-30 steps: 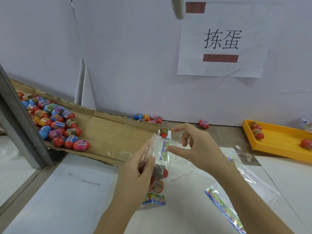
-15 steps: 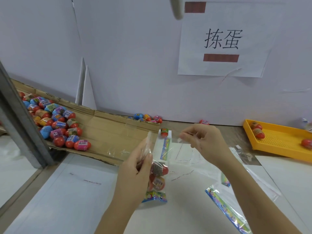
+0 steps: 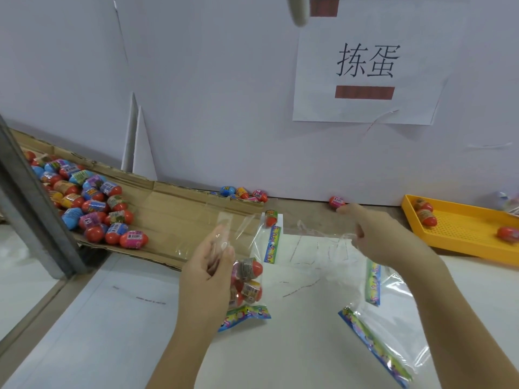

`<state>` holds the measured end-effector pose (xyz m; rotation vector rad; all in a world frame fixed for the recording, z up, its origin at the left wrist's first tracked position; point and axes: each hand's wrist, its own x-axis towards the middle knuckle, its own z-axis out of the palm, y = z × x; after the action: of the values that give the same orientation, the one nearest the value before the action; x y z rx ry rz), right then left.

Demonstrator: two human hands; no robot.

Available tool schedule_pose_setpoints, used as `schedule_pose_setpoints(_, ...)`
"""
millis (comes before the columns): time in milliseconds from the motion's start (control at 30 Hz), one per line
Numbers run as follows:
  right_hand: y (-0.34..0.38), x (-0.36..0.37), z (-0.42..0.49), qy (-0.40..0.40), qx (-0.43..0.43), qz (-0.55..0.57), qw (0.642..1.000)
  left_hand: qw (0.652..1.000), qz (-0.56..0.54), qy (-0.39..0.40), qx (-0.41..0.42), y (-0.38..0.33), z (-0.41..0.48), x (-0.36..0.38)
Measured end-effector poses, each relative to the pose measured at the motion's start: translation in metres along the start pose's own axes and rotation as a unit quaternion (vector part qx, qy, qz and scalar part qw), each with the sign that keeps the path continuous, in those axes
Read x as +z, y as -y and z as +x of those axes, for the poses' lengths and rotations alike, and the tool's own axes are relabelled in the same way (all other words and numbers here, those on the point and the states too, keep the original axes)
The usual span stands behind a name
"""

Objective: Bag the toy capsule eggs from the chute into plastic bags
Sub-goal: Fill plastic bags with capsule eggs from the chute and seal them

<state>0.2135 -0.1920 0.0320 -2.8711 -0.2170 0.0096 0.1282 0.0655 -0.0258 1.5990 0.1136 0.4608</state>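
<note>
I see the cardboard chute at left with capsule eggs heaped at its upper end, the left hand gripping the neck of a plastic bag holding several eggs just below the chute, and the right hand pinching what looks like a clear film strip.

Upright clear bag of eggs beside egg-strewn cardboard chute
</note>
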Motion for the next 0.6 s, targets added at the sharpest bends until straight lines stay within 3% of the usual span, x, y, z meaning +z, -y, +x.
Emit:
schedule_pose_setpoints(33, 0.001, 0.000, 0.001, -0.016, -0.017, 0.107, 0.994, 1.000, 0.000, 0.001, 0.000, 0.000, 0.000, 0.000)
schedule_pose_setpoints(100, 0.013, 0.007, 0.000, -0.043, -0.038, 0.314, 0.948, 1.000, -0.002, 0.001, -0.003, 0.000, -0.001, 0.001)
schedule_pose_setpoints(133, 0.018, 0.013, 0.000, -0.071, -0.041, 0.352, 0.932, 1.000, -0.004, 0.001, -0.004, 0.000, -0.001, 0.002)
schedule_pose_setpoints(233, 0.025, 0.033, 0.005, -0.109, -0.082, 0.264, 0.955, 1.000, -0.007, 0.002, -0.008, 0.000, -0.002, 0.002)
schedule_pose_setpoints(333, 0.019, 0.040, 0.009, 0.009, -0.110, 0.163, 0.980, 1.000, -0.008, -0.005, -0.008, 0.000, 0.000, -0.001)
schedule_pose_setpoints(400, 0.017, 0.039, 0.009, 0.047, -0.090, 0.102, 0.990, 1.000, -0.012, -0.007, -0.009, 0.001, 0.001, -0.001)
schedule_pose_setpoints(500, 0.014, 0.031, 0.009, 0.006, -0.073, -0.005, 0.997, 1.000, -0.003, -0.002, -0.007, 0.001, 0.000, -0.001)
schedule_pose_setpoints(567, 0.010, 0.017, 0.006, 0.049, -0.092, 0.115, 0.988, 1.000, -0.002, 0.003, -0.002, 0.001, 0.000, -0.001)
schedule_pose_setpoints(600, 0.007, 0.009, 0.003, 0.095, -0.129, 0.225, 0.961, 1.000, -0.001, 0.005, 0.000, 0.001, -0.001, 0.000)
